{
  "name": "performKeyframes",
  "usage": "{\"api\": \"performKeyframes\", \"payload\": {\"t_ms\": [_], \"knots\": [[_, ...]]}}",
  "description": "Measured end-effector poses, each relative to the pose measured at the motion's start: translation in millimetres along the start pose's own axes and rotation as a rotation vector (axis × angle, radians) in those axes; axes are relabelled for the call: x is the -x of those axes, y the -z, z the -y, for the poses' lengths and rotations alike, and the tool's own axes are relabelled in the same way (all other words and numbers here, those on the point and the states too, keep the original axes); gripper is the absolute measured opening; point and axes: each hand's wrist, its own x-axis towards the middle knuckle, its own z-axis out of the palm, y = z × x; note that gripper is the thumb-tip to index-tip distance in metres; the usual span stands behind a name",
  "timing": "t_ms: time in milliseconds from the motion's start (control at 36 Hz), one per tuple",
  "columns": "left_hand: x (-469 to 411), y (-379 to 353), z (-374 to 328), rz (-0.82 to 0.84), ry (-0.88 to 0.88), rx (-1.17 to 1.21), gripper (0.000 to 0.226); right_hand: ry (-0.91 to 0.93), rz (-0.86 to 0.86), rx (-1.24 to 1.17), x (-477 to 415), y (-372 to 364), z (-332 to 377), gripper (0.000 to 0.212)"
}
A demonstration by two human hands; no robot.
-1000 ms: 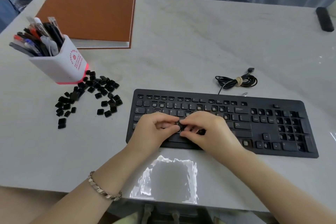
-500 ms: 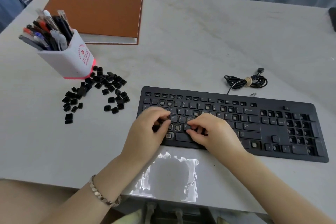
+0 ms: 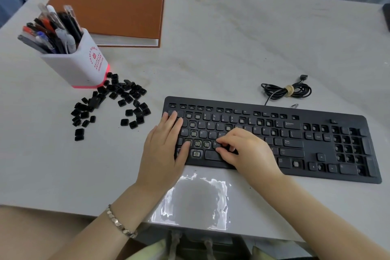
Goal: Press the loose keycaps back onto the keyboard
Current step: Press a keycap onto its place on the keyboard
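Left hand (image 3: 164, 148): flat with fingers straight, lying on the keyboard's (image 3: 312, 116) left end, holding nothing.
Right hand (image 3: 247, 152): fingers curled, tips down on keys beside V; a keycap underneath cannot be made out.
Loose keycaps (image 3: 122, 103): scattered on the table (image 3: 232, 48), left of the keyboard, by the pen cup (image 3: 80, 67).

Loose black keycaps (image 3: 122, 103) lie left of keyboard (image 3: 295, 148).

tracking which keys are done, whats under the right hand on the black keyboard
The right hand rests, fingers curled, on the flat black keyboard's middle rows, beside the V key. Keys or bare sockets beneath it are covered.
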Motion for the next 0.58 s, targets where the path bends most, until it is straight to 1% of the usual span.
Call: {"api": "performKeyframes", "payload": {"t_ms": [111, 194, 250, 333, 361, 417, 444, 583], "knots": [[1, 0, 0, -0.002, 0.0, -0.004, 0.054, 0.001, -0.049, 0.001, 4, -2, 1, 0.013], [0, -1, 0, 0.007, 0.005, -0.007, 0.054, 0.033, -0.104, 0.118, 10, -2, 9, 0.011], [0, -2, 0, 0.009, 0.003, -0.009, 0.054, 0.019, -0.104, 0.172, 15, -5, 15, 0.017], [0, -1, 1, 0.005, -0.003, -0.012, 0.054, -0.079, -0.063, 0.096, 18, -8, 16, 0.029], [0, -1, 1, 0.005, -0.003, -0.01, 0.054, -0.052, -0.06, 0.101, 17, -6, 15, 0.027], [0, -1, 1, 0.006, -0.001, -0.002, 0.054, 0.093, -0.078, 0.15, 18, -2, 12, 0.017], [0, -1, 0, 0.008, 0.001, 0.003, 0.054, 0.126, -0.083, 0.15, 19, 0, 11, 0.019], [0, -1, 1, 0.022, 0.012, 0.009, 0.055, 0.1, -0.051, 0.148, 20, -1, 9, 0.025]]}}
